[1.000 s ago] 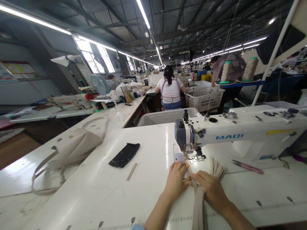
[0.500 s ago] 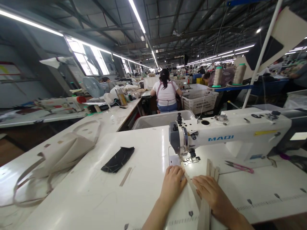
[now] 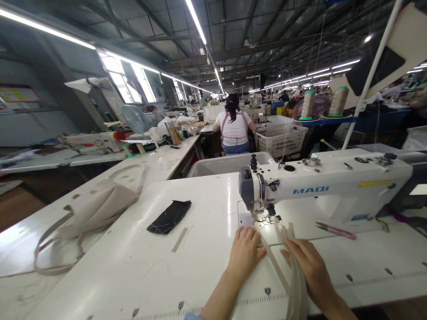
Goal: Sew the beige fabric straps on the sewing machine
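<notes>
My left hand lies on the white table just in front of the sewing machine's needle area, with its fingers lowered and its thumb beside a narrow beige strap. That strap runs from near the presser foot toward the table's front edge. My right hand is closed around a bundle of beige straps, whose upper ends stick out past the fingers near the foot. Their lower ends hang toward me. The white sewing machine stands behind both hands.
Pink-handled thread snips lie right of my hands. On the left are a black fabric piece, a short beige strip and a beige bag. Behind the table are a grey bin and a seated person.
My right hand has gathered the strap bundle and shifted right, away from my left hand. A strap end now rises near the presser foot. The view has shifted slightly left.
</notes>
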{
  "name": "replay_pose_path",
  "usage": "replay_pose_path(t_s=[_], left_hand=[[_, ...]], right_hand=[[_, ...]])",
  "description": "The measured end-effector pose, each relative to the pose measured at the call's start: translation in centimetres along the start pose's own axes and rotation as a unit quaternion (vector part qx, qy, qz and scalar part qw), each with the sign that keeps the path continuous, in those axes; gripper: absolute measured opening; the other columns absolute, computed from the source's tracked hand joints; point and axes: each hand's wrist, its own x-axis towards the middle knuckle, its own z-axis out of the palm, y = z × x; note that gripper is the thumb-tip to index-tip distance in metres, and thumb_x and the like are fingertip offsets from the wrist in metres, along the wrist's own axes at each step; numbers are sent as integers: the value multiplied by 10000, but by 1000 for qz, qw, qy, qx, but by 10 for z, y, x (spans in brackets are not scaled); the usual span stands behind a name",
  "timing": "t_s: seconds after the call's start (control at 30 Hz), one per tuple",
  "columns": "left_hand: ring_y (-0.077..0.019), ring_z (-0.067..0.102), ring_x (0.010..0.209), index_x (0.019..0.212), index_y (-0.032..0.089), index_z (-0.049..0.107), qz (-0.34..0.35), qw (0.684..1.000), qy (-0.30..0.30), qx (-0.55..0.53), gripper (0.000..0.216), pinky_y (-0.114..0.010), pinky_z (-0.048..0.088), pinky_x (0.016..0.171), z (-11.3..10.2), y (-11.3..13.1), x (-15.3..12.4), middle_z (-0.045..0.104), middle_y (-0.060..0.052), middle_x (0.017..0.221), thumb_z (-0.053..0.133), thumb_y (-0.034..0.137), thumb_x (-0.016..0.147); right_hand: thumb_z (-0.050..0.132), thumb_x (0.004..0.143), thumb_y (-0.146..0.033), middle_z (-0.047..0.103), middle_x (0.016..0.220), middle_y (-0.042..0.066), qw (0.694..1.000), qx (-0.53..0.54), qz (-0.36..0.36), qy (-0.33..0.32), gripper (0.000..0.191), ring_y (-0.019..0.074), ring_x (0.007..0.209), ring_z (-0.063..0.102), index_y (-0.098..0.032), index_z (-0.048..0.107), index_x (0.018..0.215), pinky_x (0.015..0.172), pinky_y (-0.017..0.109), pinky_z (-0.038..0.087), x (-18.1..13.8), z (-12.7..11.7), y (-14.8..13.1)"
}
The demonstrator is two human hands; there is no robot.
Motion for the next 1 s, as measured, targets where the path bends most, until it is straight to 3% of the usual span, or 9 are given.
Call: replay_pose_path(t_s=[0.3,0.67,0.83,1.0], left_hand=[[-227,529,1019,1008,203,541,-3,1000,-8,-1,199,-437,380,962,-2,1,1,587,-52,1046,576,224,813],[-248,512,1071,1056,208,541,-19,1000,-4,-23,281,-461,383,967,-5,-3,0,582,-62,1092,617,254,790],[-242,505,1073,1064,211,534,-24,999,-5,-27,277,-447,395,954,-3,-5,0,577,-52,1105,599,202,794],[-227,512,1056,1062,214,543,-25,999,-8,-31,280,-427,420,933,-5,-6,-1,578,-47,1099,586,169,788]], right_hand=[[491,909,-206,615,1000,93,1000,5,-10,-22,356,228,964,565,-190,495,1264,830,399,477,-2,-6,0],[396,926,-150,592,1022,97,999,35,-21,-18,357,206,1001,560,-167,480,1272,835,329,519,-1,4,1],[312,940,-137,596,1085,101,999,11,-32,-19,375,208,1053,547,-151,478,1276,913,370,487,-4,4,4],[305,943,-152,608,1088,103,999,-5,-51,-8,379,218,1036,554,-146,479,1280,889,395,481,-6,5,9]])
